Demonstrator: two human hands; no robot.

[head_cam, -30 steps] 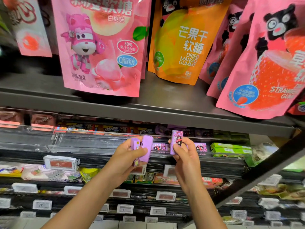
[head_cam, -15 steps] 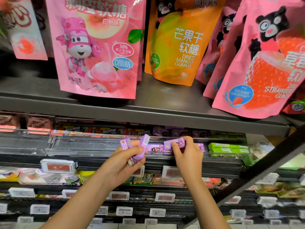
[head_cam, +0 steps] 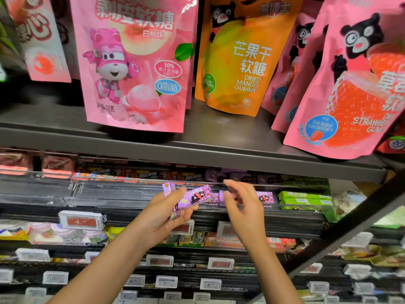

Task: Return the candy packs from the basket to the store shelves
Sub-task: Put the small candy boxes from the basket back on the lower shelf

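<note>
My left hand (head_cam: 163, 218) grips a few small purple candy packs (head_cam: 192, 198) with a black bear print, held in front of the clear shelf tray (head_cam: 114, 191). My right hand (head_cam: 243, 207) hovers just to the right of them, fingers spread and holding nothing. Behind its fingers a purple pack (head_cam: 219, 196) lies in the tray row, and another purple pack (head_cam: 265, 197) lies further right. More purple packs (head_cam: 241, 177) sit deeper at the back of that shelf. The basket is out of sight.
Large pink peach gummy bags (head_cam: 135, 69), an orange mango gummy bag (head_cam: 241, 60) and pink strawberry gummy bags (head_cam: 355, 88) stand on the grey upper shelf (head_cam: 197, 154). Green packs (head_cam: 304, 199) lie right of the purple row. Price tags (head_cam: 81, 220) line the lower shelves.
My right hand set its purple pack into the tray row, let it go and pulled back with fingers spread. My left hand keeps its packs, tilted more to the right.
</note>
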